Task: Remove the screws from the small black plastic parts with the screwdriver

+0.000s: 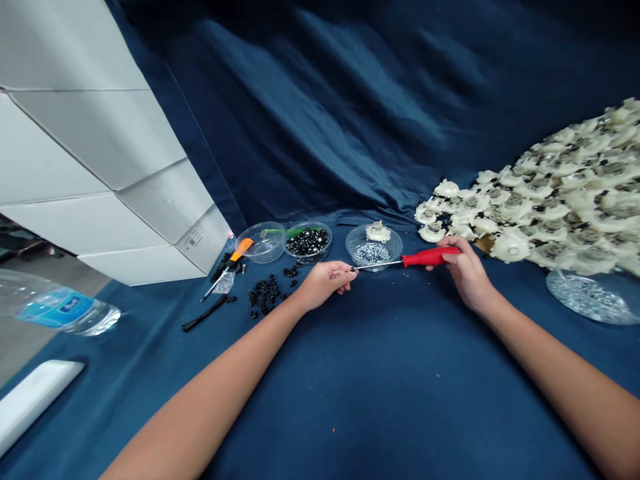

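Note:
My right hand (466, 272) is wrapped round the red handle of a screwdriver (425, 257), its metal shaft pointing left. At the shaft's tip, my left hand (327, 283) is closed in a pinch on a small black part (353, 269), mostly hidden by the fingers. Just behind the shaft stands a clear round tub (399, 245) with silvery screws (371, 255) and a cream plastic part (378, 231) in it. Left of that, another clear tub (329, 248) holds many small black parts (307, 241). Loose black parts (265, 293) lie on the cloth left of my left hand.
A large heap of cream plastic parts (560, 200) fills the right, with a bag of screws (593, 297) before it. White boxes (100, 180), a water bottle (65, 307), an orange-handled screwdriver (241, 249), a black brush-like tool (205, 313) and an empty-looking clear tub (260, 257) are at left.

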A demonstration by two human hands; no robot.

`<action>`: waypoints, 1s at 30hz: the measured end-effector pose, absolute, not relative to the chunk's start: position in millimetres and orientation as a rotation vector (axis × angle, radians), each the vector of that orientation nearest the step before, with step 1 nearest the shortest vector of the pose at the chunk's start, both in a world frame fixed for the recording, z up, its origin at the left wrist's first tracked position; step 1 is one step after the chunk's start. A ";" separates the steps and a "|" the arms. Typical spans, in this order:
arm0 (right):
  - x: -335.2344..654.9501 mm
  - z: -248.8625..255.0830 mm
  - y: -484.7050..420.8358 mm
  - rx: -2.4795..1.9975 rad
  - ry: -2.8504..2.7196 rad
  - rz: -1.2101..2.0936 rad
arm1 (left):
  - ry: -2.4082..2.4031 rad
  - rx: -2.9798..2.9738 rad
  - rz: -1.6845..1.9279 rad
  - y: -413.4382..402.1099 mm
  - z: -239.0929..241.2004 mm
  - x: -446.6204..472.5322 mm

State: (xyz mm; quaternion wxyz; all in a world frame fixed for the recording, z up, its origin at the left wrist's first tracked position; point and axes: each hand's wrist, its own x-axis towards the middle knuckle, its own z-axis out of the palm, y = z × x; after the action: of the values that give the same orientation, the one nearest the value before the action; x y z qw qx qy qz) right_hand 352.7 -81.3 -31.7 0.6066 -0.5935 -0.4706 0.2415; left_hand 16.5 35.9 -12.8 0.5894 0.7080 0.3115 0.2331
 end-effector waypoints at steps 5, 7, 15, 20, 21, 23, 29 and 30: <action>351.5 -27.5 -83.0 -1.392 -1.082 0.584 | 0.722 1.660 0.531 35.0 -10.7 15.6; 352.3 -28.5 -83.5 -1.422 -1.082 0.583 | 0.724 1.665 0.529 35.1 -10.8 15.7; 356.4 -33.5 -82.3 -1.448 -1.083 0.657 | 0.739 1.683 0.511 35.8 -11.1 15.3; 355.0 -32.1 -82.5 -1.459 -1.093 0.636 | 0.742 1.703 0.503 35.2 -10.2 15.2; 354.0 -31.8 -82.2 -1.448 -1.097 0.638 | 0.744 1.706 0.504 35.0 -9.8 15.1; 352.1 -30.0 -82.6 -1.449 -1.102 0.630 | 0.745 1.711 0.505 34.5 -9.2 15.1; 346.7 -17.2 -87.4 -1.456 -1.117 0.555 | 0.742 1.724 0.507 33.4 -8.9 15.8; 345.9 -15.9 -87.4 -1.434 -1.123 0.563 | 0.743 1.725 0.508 33.4 -8.9 15.8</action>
State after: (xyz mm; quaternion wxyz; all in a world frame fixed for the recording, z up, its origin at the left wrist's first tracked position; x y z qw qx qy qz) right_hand 345.9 -87.4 -15.9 0.5792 -0.6131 -0.4803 0.2406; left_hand 15.8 33.4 -8.9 0.5628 0.7328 0.3156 0.2159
